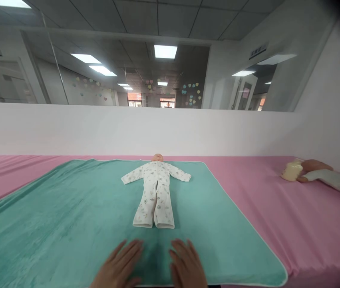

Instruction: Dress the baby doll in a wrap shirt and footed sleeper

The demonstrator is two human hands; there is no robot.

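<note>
Reaching over a green blanket (76, 212), left hand (118, 265) and right hand (187, 264) with fingers (131, 253) loosely outstretched, doll (158, 176) in patterned white clothes (146, 206) lying on the blanket beyond them, pink sheet (316, 224) underneath.

Bright overhead: a ceiling light (8, 3) glares at upper left, white reflections dot the glass (142, 72), soft shadow dims the green cloth (98, 208) at lower centre! Left hand (120, 264) and right hand (187, 265) blur, probably from motion; black vignetting eats the right-hand corners.
</note>
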